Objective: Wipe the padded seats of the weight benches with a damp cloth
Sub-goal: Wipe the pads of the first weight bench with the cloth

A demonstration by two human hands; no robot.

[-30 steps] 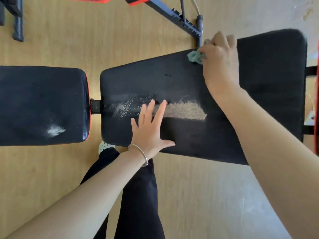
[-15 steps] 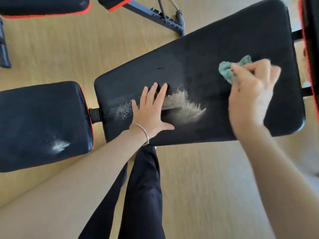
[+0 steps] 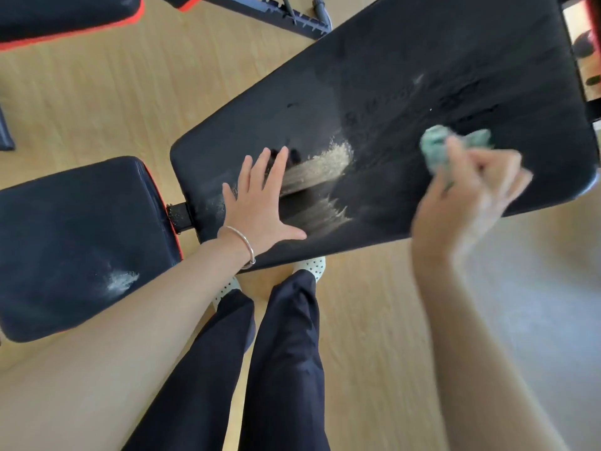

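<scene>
The long pad is lying slantwise, with the short pad just beside its narrow end. The left hand is pressing flat, fingers spread, at the edge of a pale dust streak near that end. The right hand, blurred, is pinching a bunched green cloth against the far end. Risks: the cloth is working well apart from the streak and may be missing it; the palm may be smearing it.

Black bench pad on wood floor; green cloth on it
</scene>
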